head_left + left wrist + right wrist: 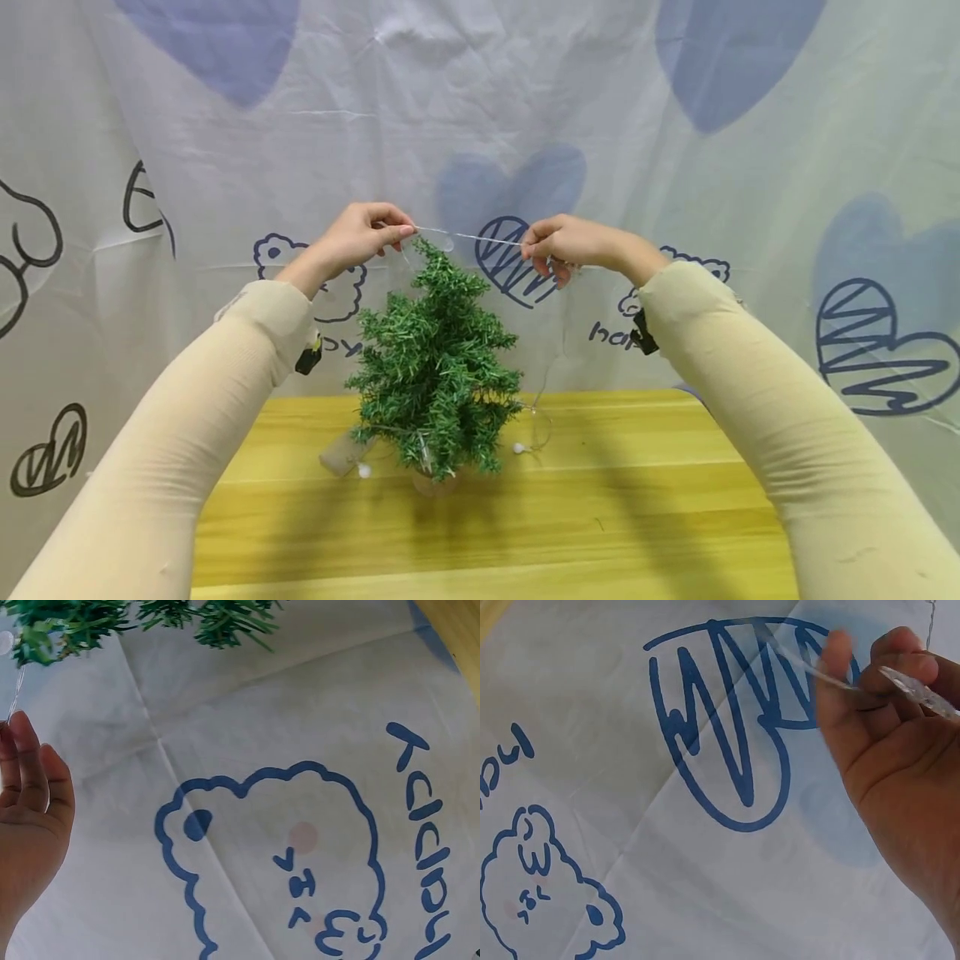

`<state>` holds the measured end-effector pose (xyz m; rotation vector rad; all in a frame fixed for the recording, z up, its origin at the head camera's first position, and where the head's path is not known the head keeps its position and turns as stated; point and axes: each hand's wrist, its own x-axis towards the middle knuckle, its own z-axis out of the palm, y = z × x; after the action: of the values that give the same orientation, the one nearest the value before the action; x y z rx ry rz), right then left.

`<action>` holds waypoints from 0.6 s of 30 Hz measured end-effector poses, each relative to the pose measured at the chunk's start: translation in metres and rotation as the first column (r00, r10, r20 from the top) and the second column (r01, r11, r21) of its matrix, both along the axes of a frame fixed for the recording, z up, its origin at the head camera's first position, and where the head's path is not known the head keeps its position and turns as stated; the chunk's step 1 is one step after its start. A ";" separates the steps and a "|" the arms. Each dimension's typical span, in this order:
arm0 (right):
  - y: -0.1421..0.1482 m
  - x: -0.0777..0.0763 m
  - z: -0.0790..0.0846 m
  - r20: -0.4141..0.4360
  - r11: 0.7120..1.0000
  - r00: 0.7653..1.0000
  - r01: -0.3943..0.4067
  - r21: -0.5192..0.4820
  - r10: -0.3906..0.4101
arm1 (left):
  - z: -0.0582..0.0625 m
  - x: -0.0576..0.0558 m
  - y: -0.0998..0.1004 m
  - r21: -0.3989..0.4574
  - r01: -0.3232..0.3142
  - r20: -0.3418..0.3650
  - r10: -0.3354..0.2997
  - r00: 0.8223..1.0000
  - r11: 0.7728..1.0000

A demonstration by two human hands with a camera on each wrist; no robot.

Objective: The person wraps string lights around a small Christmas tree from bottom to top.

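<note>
A small green artificial Christmas tree [442,358] stands on the wooden table. Just above its tip, a thin clear string-light wire [472,237] stretches between both hands. My left hand [367,233] pinches the wire at the upper left of the treetop. To the right, my right hand [573,243] pinches the other end of this stretch. In the right wrist view, a clear piece of the light string [919,691] crosses the fingers of the right hand [907,757]. The left wrist view shows the left hand [34,817] below green branches [67,630]; its fingertips are partly cut off.
Behind the tree on the left lies a beige block-like object [341,454], partly hidden. White round bulbs [518,447] and loose wire rest on the yellow wooden table [600,500]. A pale curtain [480,108] with blue hearts and drawn bears hangs behind.
</note>
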<state>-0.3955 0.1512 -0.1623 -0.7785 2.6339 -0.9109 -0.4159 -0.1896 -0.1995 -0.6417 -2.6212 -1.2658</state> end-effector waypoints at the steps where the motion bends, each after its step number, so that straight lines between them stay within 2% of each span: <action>1: 0.001 0.001 0.000 0.008 1.000 1.000 0.000 0.000 0.000 | -0.001 -0.001 0.000 0.000 -0.005 -0.004 0.005 1.000 1.000; 10: -0.005 0.007 -0.003 -0.036 0.997 0.997 -0.062 0.038 0.063 | -0.020 -0.009 0.001 0.025 -0.048 0.043 0.047 0.998 0.999; 13: -0.010 0.008 -0.003 -0.048 0.996 0.996 -0.078 0.048 0.081 | -0.028 -0.010 -0.001 0.033 -0.044 0.065 0.042 0.997 0.998; 18: -0.017 0.012 -0.001 -0.046 0.992 0.994 -0.092 0.089 0.097 | -0.036 -0.010 -0.007 0.110 -0.031 0.151 0.014 0.988 0.993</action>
<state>-0.3836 0.1344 -0.1631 -0.9065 2.6340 -0.7567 -0.4262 -0.1965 -0.2352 -0.5158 -2.6417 -1.4967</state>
